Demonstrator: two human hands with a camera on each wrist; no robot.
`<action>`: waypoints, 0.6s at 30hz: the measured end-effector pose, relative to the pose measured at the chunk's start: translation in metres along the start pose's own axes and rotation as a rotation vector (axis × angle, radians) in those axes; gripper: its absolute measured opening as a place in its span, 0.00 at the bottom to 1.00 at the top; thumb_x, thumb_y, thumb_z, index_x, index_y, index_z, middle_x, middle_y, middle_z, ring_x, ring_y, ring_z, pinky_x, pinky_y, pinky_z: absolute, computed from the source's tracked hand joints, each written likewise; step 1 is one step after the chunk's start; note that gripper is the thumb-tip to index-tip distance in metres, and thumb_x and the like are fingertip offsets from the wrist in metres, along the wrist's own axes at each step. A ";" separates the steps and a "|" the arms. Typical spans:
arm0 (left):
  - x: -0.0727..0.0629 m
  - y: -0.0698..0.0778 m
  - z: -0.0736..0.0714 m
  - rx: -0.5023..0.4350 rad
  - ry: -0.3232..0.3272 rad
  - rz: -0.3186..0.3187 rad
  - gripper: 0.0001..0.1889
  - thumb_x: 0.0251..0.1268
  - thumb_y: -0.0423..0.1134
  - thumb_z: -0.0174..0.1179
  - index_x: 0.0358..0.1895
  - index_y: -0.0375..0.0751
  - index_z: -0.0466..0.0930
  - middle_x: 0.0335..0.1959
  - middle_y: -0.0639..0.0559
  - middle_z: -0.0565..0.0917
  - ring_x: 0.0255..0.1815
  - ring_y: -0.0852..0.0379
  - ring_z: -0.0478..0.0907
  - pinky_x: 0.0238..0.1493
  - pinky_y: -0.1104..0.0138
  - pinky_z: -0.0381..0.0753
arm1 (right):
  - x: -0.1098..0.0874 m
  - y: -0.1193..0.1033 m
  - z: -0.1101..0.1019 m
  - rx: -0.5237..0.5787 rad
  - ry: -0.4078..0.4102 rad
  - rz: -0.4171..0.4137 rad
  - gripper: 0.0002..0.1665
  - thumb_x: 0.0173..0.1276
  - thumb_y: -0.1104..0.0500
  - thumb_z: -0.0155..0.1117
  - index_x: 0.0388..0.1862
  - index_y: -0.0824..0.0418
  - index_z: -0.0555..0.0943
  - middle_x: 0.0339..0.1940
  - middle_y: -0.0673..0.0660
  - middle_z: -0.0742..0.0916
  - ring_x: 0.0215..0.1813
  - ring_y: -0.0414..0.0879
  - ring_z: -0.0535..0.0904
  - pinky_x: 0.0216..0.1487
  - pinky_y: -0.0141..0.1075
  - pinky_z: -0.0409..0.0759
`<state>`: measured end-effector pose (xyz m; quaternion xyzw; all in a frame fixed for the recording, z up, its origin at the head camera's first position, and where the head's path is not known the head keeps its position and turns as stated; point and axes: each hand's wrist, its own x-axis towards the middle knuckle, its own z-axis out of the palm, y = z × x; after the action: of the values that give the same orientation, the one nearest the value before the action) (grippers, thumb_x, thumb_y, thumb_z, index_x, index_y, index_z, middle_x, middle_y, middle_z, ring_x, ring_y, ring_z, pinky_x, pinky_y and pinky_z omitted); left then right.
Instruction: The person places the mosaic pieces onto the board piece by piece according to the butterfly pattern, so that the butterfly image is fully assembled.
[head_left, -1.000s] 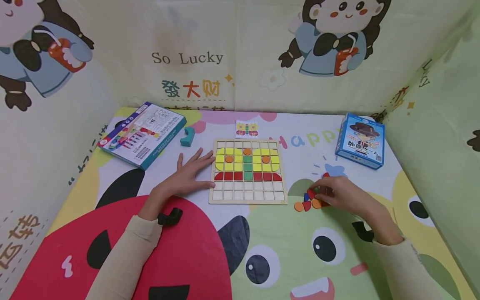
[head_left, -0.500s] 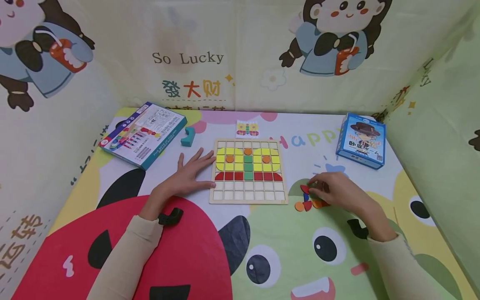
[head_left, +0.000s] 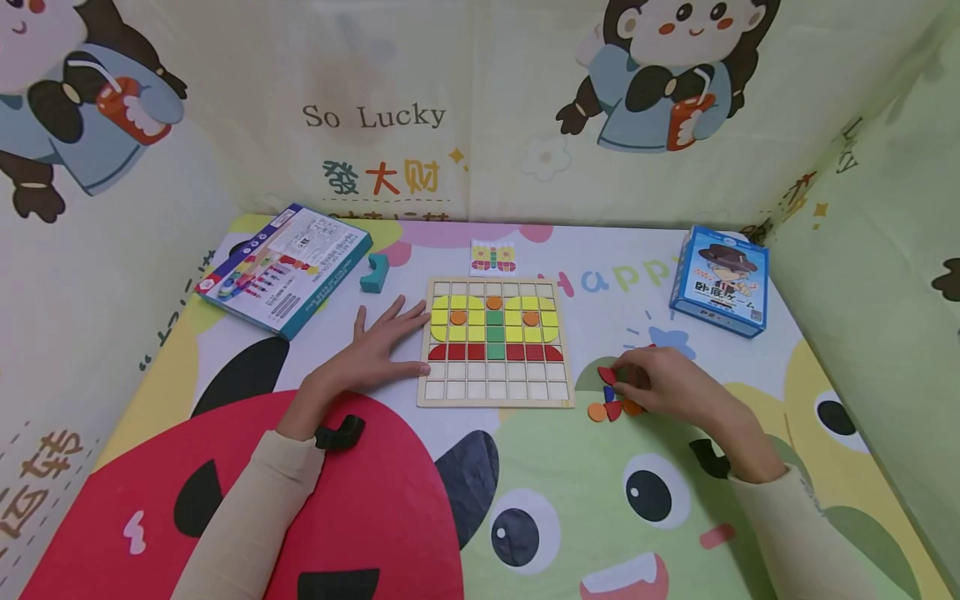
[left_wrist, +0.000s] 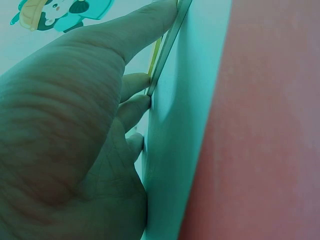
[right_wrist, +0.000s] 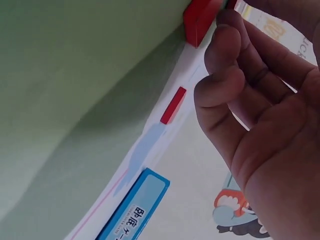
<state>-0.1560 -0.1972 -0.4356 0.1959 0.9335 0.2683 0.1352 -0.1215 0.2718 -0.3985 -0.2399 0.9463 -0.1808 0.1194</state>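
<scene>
My left hand (head_left: 378, 350) lies with spread, straight fingers against the left edge of a wooden grid board (head_left: 497, 392). In the left wrist view, its thumb and fingertips touch the board's edge. Yellow, green, red and orange pieces make a butterfly pattern in the upper rows; the bottom two rows hold no pieces. To the right of the board, my right hand (head_left: 671, 383) has curled fingers and pinches a red piece (head_left: 607, 376) at thumb and fingertip. Just below lie a blue piece (head_left: 609, 393), another red piece (head_left: 613, 410) and an orange disc (head_left: 596, 412); the hand partly hides others.
A small butterfly pattern card (head_left: 493, 258) lies behind the board. A flat box (head_left: 288, 267) and a teal block (head_left: 375, 273) are at the back left. A blue box (head_left: 722, 282) stands at the back right. A separate red piece (right_wrist: 173, 106) lies beyond my right hand.
My right hand has shifted slightly left and away from me over the loose pieces, the red piece at its fingertips moving with it. The left hand and the board have stayed in place.
</scene>
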 end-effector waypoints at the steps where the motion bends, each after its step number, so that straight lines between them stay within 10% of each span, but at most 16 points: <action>1: 0.000 0.000 0.000 -0.004 0.000 -0.001 0.53 0.60 0.59 0.74 0.86 0.57 0.56 0.90 0.52 0.52 0.92 0.42 0.34 0.80 0.28 0.18 | 0.001 -0.001 0.000 -0.002 0.002 0.000 0.13 0.68 0.57 0.76 0.49 0.60 0.88 0.24 0.43 0.82 0.30 0.38 0.74 0.32 0.30 0.76; 18: -0.001 0.002 -0.001 0.002 -0.004 -0.006 0.53 0.60 0.59 0.74 0.86 0.56 0.56 0.90 0.52 0.52 0.92 0.42 0.34 0.80 0.28 0.18 | 0.034 -0.041 0.004 -0.020 0.008 0.030 0.17 0.70 0.53 0.75 0.53 0.58 0.88 0.30 0.47 0.85 0.34 0.41 0.76 0.36 0.33 0.78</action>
<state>-0.1551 -0.1967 -0.4338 0.1939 0.9340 0.2667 0.1376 -0.1322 0.2204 -0.3905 -0.2261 0.9521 -0.1703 0.1158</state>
